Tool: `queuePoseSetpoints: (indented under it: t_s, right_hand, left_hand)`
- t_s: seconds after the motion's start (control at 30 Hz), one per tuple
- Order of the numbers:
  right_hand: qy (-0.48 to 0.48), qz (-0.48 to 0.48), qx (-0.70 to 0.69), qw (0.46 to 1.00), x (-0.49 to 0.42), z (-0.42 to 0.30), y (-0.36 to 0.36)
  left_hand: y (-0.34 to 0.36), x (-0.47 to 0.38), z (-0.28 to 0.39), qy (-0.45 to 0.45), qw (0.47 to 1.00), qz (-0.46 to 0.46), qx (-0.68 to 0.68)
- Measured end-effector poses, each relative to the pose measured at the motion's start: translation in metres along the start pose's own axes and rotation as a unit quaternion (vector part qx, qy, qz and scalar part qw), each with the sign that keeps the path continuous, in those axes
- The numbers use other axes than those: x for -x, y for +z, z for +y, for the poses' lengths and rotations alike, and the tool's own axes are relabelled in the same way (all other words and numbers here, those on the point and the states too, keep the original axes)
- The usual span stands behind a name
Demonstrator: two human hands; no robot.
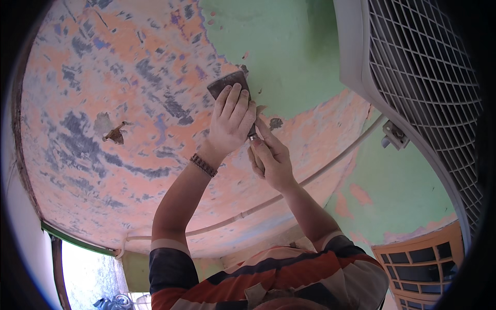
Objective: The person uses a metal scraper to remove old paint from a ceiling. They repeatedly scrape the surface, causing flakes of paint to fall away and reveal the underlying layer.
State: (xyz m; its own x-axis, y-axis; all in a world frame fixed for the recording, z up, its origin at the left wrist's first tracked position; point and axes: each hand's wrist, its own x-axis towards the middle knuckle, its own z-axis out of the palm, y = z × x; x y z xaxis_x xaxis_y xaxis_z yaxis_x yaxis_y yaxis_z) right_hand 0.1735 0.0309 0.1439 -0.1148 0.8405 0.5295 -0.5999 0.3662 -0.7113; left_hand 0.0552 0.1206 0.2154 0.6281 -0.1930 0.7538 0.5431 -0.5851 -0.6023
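Note:
A wide-bladed scraper lies against the wall, its blade at the ragged edge of the green paint. My left hand presses on the back of the blade, fingers stretched along it. Below it, my right hand is wrapped around the scraper's handle, thumb along the near side. A curled paint flake shows beside my left hand. Left of the blade, the scraped wall is patchy pink, orange and grey. Dark chipped spots mark the green paint's border. Whitish dust coats my left hand.
A rusty metal bracket juts from the wall at left. A pipe crosses below my hands towards a small wall fitting. A large wire grille in a pale frame stands close at right. An orange paned frame is at lower right.

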Motion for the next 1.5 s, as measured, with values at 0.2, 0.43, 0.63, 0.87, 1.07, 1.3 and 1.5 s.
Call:
queuePoseSetpoints:
  t_s: [0.2,0.43,0.63,0.87,1.07,1.3,1.5]
  right_hand:
    - [0.012,0.018,0.011,1.0,-0.006,-0.007,0.011]
    - [-0.01,0.013,0.064,0.998,-0.015,-0.014,0.009]
    - [-0.026,0.014,0.069,0.997,-0.01,-0.002,0.001]
    - [-0.007,0.015,0.102,0.995,-0.023,-0.038,0.016]
    - [-0.027,0.025,0.093,0.995,-0.015,-0.025,0.008]
    - [-0.039,0.046,0.157,0.986,-0.012,-0.02,0.014]
    - [-0.002,0.041,0.112,0.993,-0.015,-0.033,0.025]
  left_hand:
    - [0.007,-0.009,-0.005,-0.033,0.997,0.061,0.034]
    - [0.013,-0.022,-0.015,-0.039,0.994,0.096,0.022]
    - [0.012,-0.013,-0.002,-0.051,0.995,0.079,0.028]
    - [0.009,-0.038,-0.018,-0.061,0.991,0.115,0.037]
    - [0.008,-0.031,-0.007,-0.065,0.991,0.105,0.058]
    - [0.006,-0.022,0.0,-0.089,0.989,0.101,0.053]
    - [0.005,-0.024,-0.016,-0.064,0.99,0.096,0.076]
